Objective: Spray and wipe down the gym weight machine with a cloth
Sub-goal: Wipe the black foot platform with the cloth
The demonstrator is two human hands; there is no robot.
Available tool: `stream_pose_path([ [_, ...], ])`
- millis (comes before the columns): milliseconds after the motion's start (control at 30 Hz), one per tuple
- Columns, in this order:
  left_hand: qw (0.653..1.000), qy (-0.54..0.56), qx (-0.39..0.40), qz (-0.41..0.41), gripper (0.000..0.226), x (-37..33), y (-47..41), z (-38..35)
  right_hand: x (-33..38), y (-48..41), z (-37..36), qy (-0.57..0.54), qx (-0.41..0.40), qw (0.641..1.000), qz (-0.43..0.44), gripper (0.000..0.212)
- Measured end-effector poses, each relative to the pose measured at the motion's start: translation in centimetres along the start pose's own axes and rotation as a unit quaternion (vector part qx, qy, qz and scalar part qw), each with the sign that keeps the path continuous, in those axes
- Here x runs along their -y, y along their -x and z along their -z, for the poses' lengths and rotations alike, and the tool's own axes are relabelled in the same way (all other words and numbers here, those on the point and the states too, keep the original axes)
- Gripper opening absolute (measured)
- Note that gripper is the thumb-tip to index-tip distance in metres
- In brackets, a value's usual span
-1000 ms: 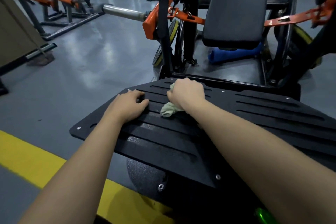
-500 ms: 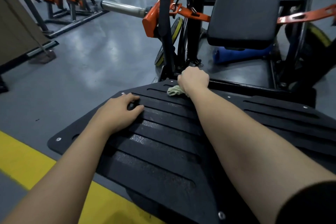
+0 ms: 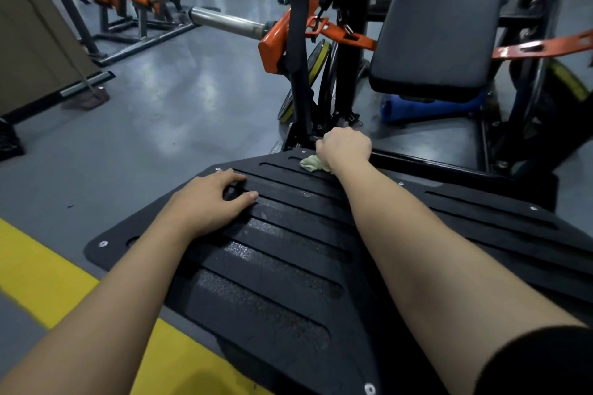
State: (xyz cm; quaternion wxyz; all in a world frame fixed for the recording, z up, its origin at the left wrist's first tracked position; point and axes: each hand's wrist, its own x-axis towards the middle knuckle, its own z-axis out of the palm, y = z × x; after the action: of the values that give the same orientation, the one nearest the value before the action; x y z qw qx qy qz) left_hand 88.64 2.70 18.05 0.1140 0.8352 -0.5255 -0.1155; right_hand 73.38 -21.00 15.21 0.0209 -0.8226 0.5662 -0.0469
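Footplate (image 3: 288,266), black and ribbed with gritty strips: it slopes before us, part of the weight machine.
Right hand (image 3: 346,147): at the plate's far edge, fingers clenched around a pale green cloth (image 3: 310,163) pressed to the plate. We see only a crumpled corner beside the wrist.
Left hand (image 3: 208,202): flat on the plate's left side, fingers relaxed, grasping nothing.
Back pad (image 3: 439,26): dark, upright beyond the plate.
Blue roll (image 3: 417,109), possibly a mat: on the floor under the pad.
Yellow floor stripe (image 3: 41,272): lower left.
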Motion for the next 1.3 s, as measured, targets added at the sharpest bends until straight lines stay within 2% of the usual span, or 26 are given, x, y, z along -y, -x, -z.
stream_pose_path([
  [167,1.0,0.014,0.008,0.005,0.059,0.0,0.2,0.2,-0.3,3.1,1.4,0.011,0.039,0.999,0.036,0.048],
  [233,1.0,0.017,0.006,0.008,0.057,-0.5,0.6,0.5,0.0,5.2,1.9,0.009,0.028,0.998,0.061,0.054],
  [333,0.999,0.028,-0.019,0.023,0.053,-1.2,1.4,1.0,0.7,8.6,2.7,-0.014,0.006,0.996,0.086,0.053],
  [433,0.997,0.006,-0.056,0.05,0.054,-0.6,2.3,2.1,1.8,11.5,4.1,-0.045,0.038,0.992,0.109,0.05],
  [500,0.994,-0.015,-0.071,0.086,0.053,0.5,2.8,3.3,2.9,13.3,5.1,-0.079,0.051,0.989,0.117,0.046],
  [567,0.988,-0.038,-0.066,0.135,0.052,1.7,3.3,4.4,4.3,15.2,5.8,-0.115,0.068,0.983,0.125,0.05],
  [667,0.977,-0.075,-0.054,0.192,0.06,3.7,4.3,5.0,7.3,18.1,6.4,-0.156,0.085,0.972,0.152,0.05],
  [767,0.959,-0.059,0.001,0.277,0.083,4.7,5.1,5.0,9.9,21.1,7.1,-0.175,0.068,0.964,0.191,0.05],
  [833,0.949,-0.051,0.024,0.311,0.083,4.4,5.8,5.0,11.0,22.9,7.5,-0.196,0.054,0.958,0.201,0.046],
  [933,0.947,-0.065,0.009,0.315,0.07,3.6,6.3,5.1,11.8,25.0,7.7,-0.233,0.059,0.945,0.224,0.042],
  [1167,0.949,-0.076,0.005,0.306,0.064,3.9,6.3,4.9,10.5,25.5,8.2,-0.173,0.04,0.919,0.351,0.04],
  [1300,0.95,-0.065,-0.008,0.305,0.065,4.5,5.9,4.6,10.1,22.7,7.1,-0.149,0.025,0.934,0.324,0.039],
])
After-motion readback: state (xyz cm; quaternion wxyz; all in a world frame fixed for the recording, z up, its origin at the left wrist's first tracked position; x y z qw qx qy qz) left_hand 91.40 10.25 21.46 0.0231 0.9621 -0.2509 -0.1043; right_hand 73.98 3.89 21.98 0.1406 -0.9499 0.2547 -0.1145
